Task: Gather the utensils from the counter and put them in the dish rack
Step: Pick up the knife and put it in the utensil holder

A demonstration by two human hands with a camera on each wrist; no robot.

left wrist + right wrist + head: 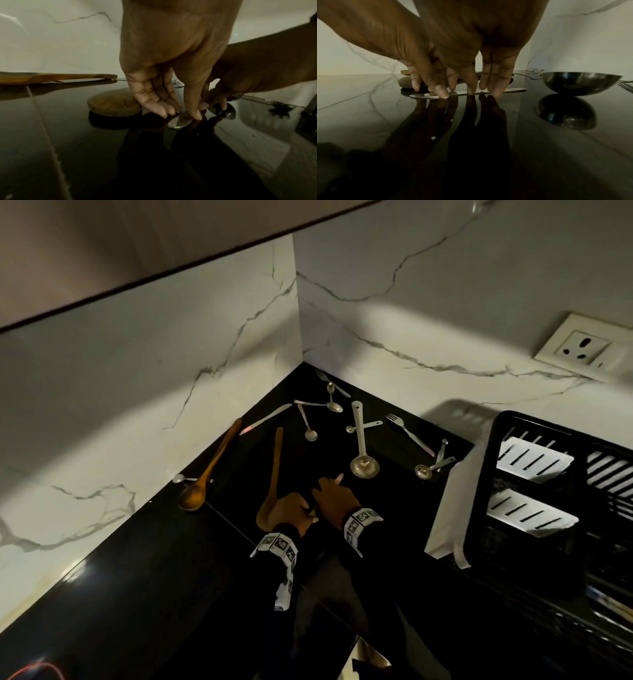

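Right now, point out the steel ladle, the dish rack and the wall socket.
ladle (364,466): head view, on its round bowl.
dish rack (481,474): head view, on its black left wall.
socket (583,346): head view, on the white plate between the holes.

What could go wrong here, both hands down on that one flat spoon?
1. The spoon lies flat on the glossy black counter; the left hand has only fingertips on its bowl, so it may skid rather than lift.
2. The right hand works close to the steel ladle and may knock it.
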